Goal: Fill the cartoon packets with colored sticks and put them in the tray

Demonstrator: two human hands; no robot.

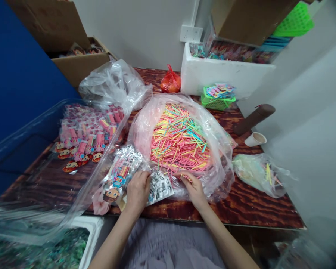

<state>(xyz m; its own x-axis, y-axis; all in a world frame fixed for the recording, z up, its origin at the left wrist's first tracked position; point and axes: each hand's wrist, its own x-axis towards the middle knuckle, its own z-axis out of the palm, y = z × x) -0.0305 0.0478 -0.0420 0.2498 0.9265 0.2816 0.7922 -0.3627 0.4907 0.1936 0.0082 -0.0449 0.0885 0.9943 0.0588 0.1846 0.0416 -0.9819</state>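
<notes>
Sticks (179, 142) in bag (221, 168) | right hand (194, 186) grip pinched on a few, seemingly | left hand (137, 192) grip clamped on packet (120, 173)

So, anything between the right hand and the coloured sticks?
Nothing visible. The right hand is already at the near edge of the coloured sticks, in the open clear bag. The left hand rests on printed packets beside it, off that line.

sticks (179, 140): pink, yellow, green, blue | counter (240, 209): dark brown, reddish wood grain | basket (217, 101), far edge: green | small bag (170, 82), far edge: orange-red | foam box (221, 74): white | packet (120, 173), near edge: silver, cartoon print
</notes>
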